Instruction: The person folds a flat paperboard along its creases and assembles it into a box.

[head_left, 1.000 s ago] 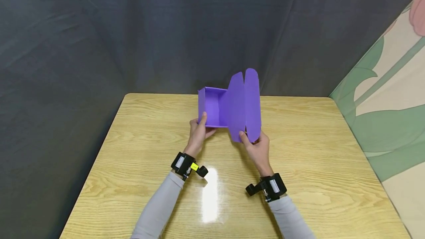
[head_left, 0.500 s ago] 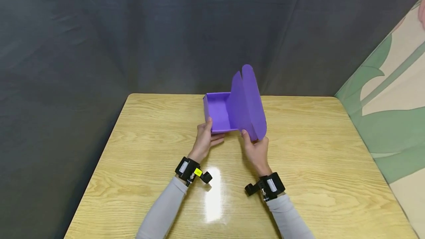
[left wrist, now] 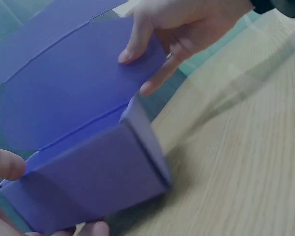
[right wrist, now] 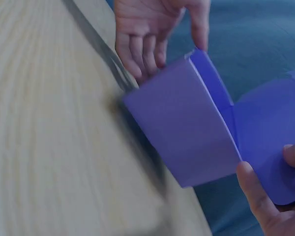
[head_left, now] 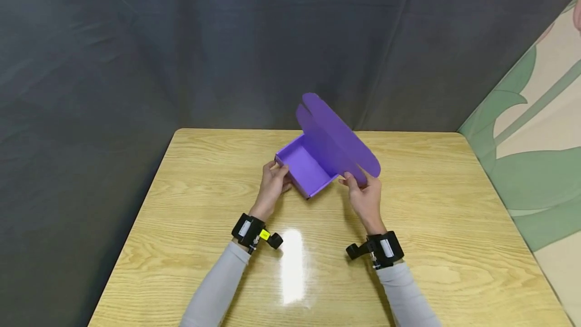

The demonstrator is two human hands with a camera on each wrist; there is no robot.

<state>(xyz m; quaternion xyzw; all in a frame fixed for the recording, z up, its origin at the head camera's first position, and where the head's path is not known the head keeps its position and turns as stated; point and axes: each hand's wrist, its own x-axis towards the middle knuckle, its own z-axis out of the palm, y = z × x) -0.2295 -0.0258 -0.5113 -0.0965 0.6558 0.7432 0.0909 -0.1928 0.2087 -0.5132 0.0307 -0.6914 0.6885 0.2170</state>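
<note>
A purple cardboard box (head_left: pixel 306 169) with its lid raised is held between both hands over the table. My left hand (head_left: pixel 271 185) grips the box's left wall, thumb at the top edge and fingers beneath, as the left wrist view shows. My right hand (head_left: pixel 365 198) pinches the near end of the lid (head_left: pixel 330 146), with the thumb on its inner face (left wrist: pixel 83 81). The lid leans up and away from the box, its long front flap (head_left: pixel 342 132) folded outward. Inside, the bare purple floor shows. In the right wrist view, one side wall (right wrist: pixel 184 125) faces the camera.
The light wood table (head_left: pixel 218 165) carries a bright light reflection near its front. A dark curtain (head_left: pixel 281 44) hangs behind and to the left. Floral cloth (head_left: pixel 540 165) lies along the right side. Each wrist wears a black camera band (head_left: pixel 248 230).
The box has turned clockwise and tipped so its opening faces more upward. The lid's far end has swung left, while the right hand has shifted a little right. Both hands keep their holds.
</note>
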